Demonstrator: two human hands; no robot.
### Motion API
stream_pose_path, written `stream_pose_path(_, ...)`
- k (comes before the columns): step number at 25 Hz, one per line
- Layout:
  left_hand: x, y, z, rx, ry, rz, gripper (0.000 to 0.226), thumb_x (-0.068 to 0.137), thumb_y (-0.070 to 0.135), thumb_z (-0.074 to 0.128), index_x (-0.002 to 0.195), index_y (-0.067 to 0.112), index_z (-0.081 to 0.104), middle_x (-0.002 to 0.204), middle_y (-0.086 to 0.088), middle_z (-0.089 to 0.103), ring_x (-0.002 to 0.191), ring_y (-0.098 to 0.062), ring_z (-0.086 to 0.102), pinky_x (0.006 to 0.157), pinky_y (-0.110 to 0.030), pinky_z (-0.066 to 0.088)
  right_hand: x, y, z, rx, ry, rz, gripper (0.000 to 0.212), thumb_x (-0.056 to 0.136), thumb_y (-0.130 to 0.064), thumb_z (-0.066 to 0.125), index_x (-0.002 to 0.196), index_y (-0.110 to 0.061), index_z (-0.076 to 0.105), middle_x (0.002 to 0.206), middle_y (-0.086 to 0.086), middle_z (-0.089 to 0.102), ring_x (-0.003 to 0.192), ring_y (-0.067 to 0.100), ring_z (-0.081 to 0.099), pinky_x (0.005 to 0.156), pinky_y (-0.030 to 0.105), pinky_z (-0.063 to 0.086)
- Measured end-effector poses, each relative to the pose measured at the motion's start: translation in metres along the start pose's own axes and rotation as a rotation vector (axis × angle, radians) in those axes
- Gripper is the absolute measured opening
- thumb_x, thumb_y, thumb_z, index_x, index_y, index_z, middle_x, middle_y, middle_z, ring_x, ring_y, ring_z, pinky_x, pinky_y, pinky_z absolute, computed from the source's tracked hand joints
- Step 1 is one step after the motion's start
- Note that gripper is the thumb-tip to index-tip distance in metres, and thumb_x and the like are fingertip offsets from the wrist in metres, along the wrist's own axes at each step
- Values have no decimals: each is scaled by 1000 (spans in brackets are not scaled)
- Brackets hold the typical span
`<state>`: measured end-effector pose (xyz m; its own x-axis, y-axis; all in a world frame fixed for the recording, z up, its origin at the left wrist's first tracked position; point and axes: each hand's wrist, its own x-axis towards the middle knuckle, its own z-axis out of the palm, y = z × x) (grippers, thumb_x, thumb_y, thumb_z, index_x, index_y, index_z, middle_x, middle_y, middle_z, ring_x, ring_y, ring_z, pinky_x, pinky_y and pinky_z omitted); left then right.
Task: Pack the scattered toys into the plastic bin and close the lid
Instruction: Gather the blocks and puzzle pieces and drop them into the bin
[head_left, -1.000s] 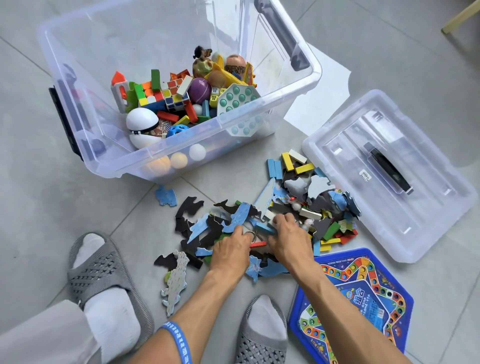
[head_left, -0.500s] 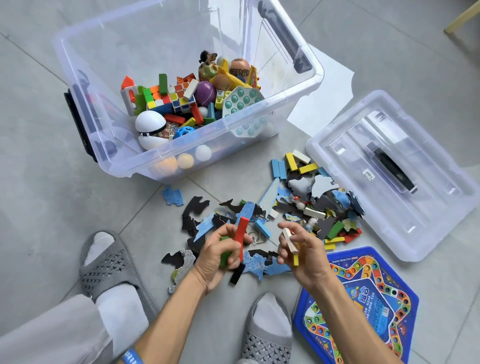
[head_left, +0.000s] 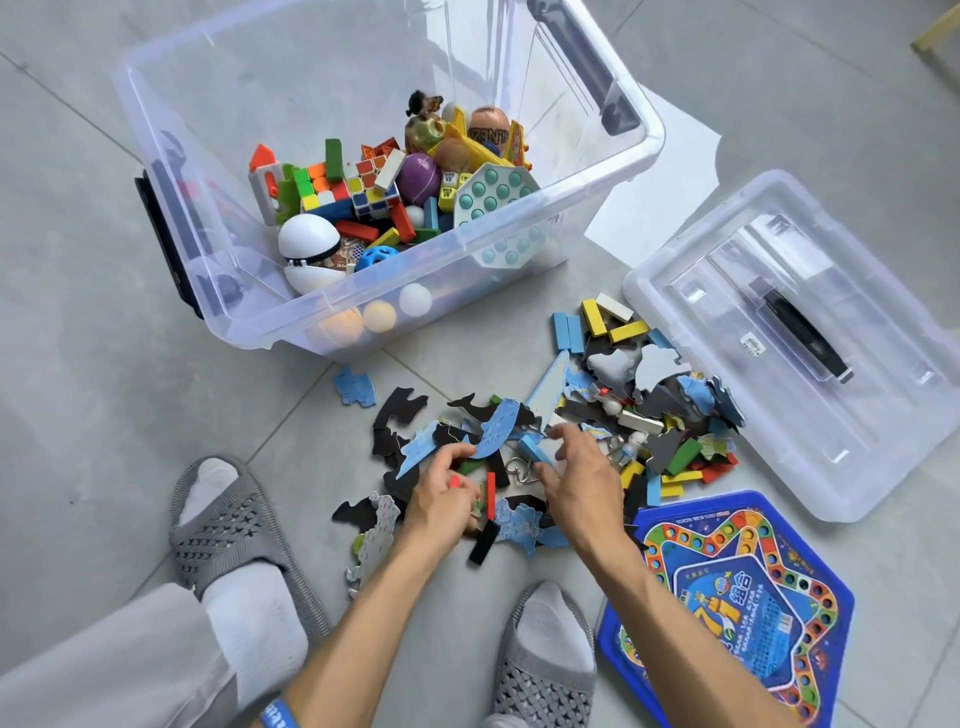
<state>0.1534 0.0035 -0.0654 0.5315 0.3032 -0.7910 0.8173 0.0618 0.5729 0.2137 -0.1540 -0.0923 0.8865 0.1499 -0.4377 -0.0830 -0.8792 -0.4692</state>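
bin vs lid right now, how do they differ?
The plastic bin is deep, stands open and holds toys such as cubes, balls and blocks; the lid is shallow and holds none. The bin sits beyond the scattered pile; the lid lies on the floor to the pile's right, not on the bin. Both are clear plastic with dark handles.

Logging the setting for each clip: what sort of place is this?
Probably a home, indoors: grey tiled floor, a person in house slippers crouched over scattered puzzle pieces, and a clear plastic bin of children's toys.
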Motion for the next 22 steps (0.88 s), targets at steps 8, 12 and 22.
stream_pose_path(8,15,-14,35,625,125,288,13,82,23,67,86,22,55,79,6,61,72,-16,61,63,-28,46,12,-5,1,439,-91,147,18,92,-16,62,110,-19,62,91,-1,62,72,20,60,58,27,46)
stream_pose_path(12,-3,15,17,-520,-127,-99,13,78,7,66,89,13,63,72,-6,61,52,-13,53,41,-21,36,-13,-21,-36,1475,-357,518,29,91,-6,52,116,-15,65,80,6,58,54,17,51,39,25,40)
stream_pose_path(22,-101,152,-73,-1324,-338,236,24,87,18,49,106,11,61,100,-16,64,88,-26,62,68,-29,51,-31,-177,-119,1921,-341,439,24,98,-19,46,109,-1,57,108,21,61,88,34,66,65,36,61)
